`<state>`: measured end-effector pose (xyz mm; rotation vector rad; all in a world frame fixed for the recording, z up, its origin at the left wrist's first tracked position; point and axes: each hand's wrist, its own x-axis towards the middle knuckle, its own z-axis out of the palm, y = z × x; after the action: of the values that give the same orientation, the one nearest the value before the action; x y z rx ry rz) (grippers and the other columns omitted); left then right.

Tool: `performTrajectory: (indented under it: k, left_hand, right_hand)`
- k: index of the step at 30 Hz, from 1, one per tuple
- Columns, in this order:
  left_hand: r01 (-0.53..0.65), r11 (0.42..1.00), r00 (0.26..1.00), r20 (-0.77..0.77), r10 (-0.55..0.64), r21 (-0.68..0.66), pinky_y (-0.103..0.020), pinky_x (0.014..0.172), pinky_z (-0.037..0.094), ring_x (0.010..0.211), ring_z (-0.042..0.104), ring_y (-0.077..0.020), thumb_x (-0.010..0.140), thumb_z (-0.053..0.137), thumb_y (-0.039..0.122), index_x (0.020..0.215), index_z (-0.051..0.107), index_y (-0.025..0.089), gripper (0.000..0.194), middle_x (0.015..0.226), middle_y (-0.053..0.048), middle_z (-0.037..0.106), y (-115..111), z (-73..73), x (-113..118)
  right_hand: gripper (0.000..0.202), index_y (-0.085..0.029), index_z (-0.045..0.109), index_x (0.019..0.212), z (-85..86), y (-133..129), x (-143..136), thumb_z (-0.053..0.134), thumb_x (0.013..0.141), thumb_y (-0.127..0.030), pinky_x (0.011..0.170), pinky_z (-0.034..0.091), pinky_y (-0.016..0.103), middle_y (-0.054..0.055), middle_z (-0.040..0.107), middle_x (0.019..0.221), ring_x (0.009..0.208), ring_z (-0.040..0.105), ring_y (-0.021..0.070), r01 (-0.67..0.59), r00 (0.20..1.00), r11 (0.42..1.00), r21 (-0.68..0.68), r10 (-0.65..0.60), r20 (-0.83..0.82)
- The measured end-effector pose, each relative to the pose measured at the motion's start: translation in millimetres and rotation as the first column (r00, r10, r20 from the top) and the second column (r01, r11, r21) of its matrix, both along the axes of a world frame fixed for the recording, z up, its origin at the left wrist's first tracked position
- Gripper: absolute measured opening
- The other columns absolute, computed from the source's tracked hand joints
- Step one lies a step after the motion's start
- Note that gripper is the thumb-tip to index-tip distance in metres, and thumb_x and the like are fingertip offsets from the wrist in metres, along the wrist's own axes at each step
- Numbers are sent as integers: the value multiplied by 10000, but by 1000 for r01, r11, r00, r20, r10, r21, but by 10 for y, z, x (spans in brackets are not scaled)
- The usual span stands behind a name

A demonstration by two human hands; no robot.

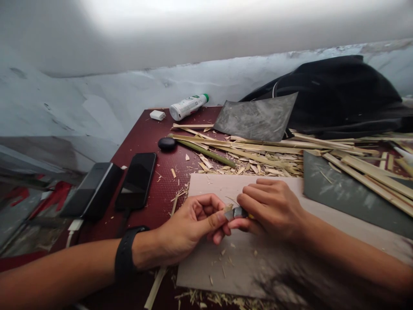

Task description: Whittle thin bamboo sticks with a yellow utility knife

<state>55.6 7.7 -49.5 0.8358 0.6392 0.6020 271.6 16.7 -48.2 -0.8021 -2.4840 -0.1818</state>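
My right hand (274, 209) is wrapped round a utility knife (239, 212) whose short metal blade points left. Pinched between the thumb and fingers of my left hand (196, 219) is a small pale bamboo piece (228, 208), mostly hidden by the fingers. The blade meets the piece right at my left thumb tip. Both hands are held over a pale board (206, 269) dotted with thin shavings. A dark band circles my left wrist.
Split bamboo strips (264, 147) and chips lie behind the board. Grey sheets (258, 118) rest among them. On the left are a phone (137, 181), a black power bank (92, 189), a black oval case (167, 144) and a white bottle (189, 107). A black bag (338, 92) lies against the wall.
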Motion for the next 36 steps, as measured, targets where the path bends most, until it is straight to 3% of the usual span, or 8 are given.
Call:
performTrajectory:
  k: [5, 10, 15, 23, 36]
  left_hand:
    - [3, 1000, 1000, -28, -3, -6, -177, 518, 368, 509, 529, -53, 856, 708, 303, 786, 597, 160, 194, 704, -15, 677, -7, 3, -21]
    - [32, 999, 997, -63, -32, -3, -184, 531, 398, 521, 556, -65, 841, 723, 311, 803, 610, 153, 198, 709, -27, 691, -37, 5, -19]
    - [-11, 999, 999, -47, 8, -52, -176, 532, 401, 525, 565, -61, 848, 715, 289, 820, 598, 153, 181, 728, -21, 699, -11, 9, 2]
    - [-2, 998, 1000, -11, 1, -64, -166, 524, 400, 507, 543, -46, 888, 666, 292, 821, 601, 145, 174, 725, -17, 697, 7, 1, 22]
    - [45, 999, 999, -29, -45, 3, -164, 542, 389, 514, 527, -38, 901, 655, 300, 812, 610, 139, 189, 685, 4, 668, 1, -10, 2]
  right_hand:
    - [488, -187, 504, 656, -18, 104, 125, 465, 976, -553, 552, 242, 299, -20, 445, 571, 521, 371, 115, 51, 998, 997, 65, -52, 18]
    - [414, -191, 465, 659, 9, 297, 372, 476, 992, -436, 525, 216, 289, -37, 391, 553, 485, 330, 103, 374, 911, 927, 19, -364, -193]
    - [460, -183, 500, 683, 15, 268, 327, 427, 997, -512, 546, 236, 292, -15, 454, 585, 519, 370, 114, 138, 988, 990, -17, -139, -70]
    - [476, -199, 451, 675, -37, 164, 203, 432, 985, -559, 554, 224, 296, -28, 432, 599, 524, 328, 113, -93, 994, 992, -89, 97, 43]
    - [490, -193, 460, 665, -17, 112, 87, 438, 984, -564, 539, 222, 298, -30, 430, 594, 513, 325, 108, -67, 995, 997, -26, 69, 70]
